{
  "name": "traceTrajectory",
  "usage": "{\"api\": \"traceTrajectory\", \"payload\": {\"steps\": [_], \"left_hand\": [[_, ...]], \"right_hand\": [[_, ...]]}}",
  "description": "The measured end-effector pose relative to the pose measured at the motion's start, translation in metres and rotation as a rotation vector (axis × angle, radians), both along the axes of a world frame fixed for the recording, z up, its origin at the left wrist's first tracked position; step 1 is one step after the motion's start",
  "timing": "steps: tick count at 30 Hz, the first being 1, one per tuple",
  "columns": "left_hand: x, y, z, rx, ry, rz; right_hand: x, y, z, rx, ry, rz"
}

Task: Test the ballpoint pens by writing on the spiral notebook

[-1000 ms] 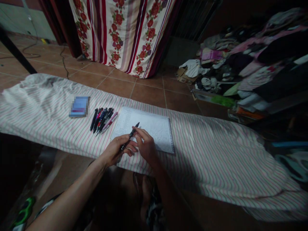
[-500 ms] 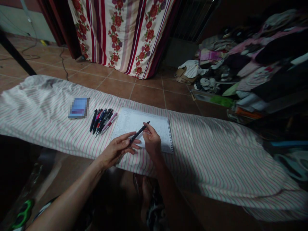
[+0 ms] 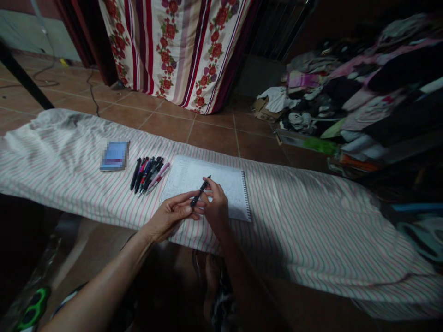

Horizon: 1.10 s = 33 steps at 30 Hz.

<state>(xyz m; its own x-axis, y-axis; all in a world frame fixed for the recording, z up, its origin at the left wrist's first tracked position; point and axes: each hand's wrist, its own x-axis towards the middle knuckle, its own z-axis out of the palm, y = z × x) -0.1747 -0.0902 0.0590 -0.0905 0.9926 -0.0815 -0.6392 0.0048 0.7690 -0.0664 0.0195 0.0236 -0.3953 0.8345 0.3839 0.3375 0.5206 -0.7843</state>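
Note:
A black pen (image 3: 198,195) is held at a slant between my two hands, above a spiral notebook. My left hand (image 3: 176,212) grips its lower end between thumb and fingers. Near the upper end, my right hand (image 3: 216,203) pinches it with thumb and fingertips. The notebook (image 3: 228,184) lies open below, its page covered with faint writing and its wire coil on the right side. To the left of the notebook lies a bunch of several pens (image 3: 147,174), mostly black, with pink ones at the right.
A striped cloth (image 3: 311,212) covers the long low surface. A pixelated blue rectangular object (image 3: 115,155) lies left of the pens. Beyond are a tiled floor (image 3: 211,133), a floral curtain (image 3: 169,46) and a heap of clothes (image 3: 346,87) at the right.
My hands have come closer together around the pen. The pen now stands at a steeper slant, and my right hand has shifted slightly left. The other things lie as before.

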Motion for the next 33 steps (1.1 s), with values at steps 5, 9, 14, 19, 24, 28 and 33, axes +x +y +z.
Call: {"api": "traceTrajectory", "payload": {"steps": [5, 9, 14, 19, 24, 28, 33], "left_hand": [[0.001, 0.001, 0.001, 0.016, -0.011, 0.005], [0.003, 0.001, 0.001, 0.043, -0.013, 0.038], [0.007, 0.002, 0.002, 0.034, 0.006, 0.059], [0.009, 0.002, 0.003, 0.016, 0.012, 0.075], [0.011, 0.003, 0.004, 0.017, 0.066, 0.081], [0.012, 0.003, 0.004, 0.017, 0.101, 0.109], [0.015, 0.003, 0.002, -0.011, 0.157, 0.116]], "right_hand": [[-0.001, -0.002, 0.002, 0.136, -0.060, -0.006], [-0.002, -0.004, 0.003, 0.306, -0.147, -0.043], [-0.004, -0.006, 0.006, 0.454, -0.206, -0.057], [-0.003, -0.008, 0.008, 0.488, -0.247, -0.027], [-0.001, -0.010, 0.010, 0.473, -0.269, 0.015], [-0.003, -0.015, 0.015, 0.467, -0.255, 0.035], [-0.006, -0.021, 0.018, 0.438, -0.233, 0.027]]}}
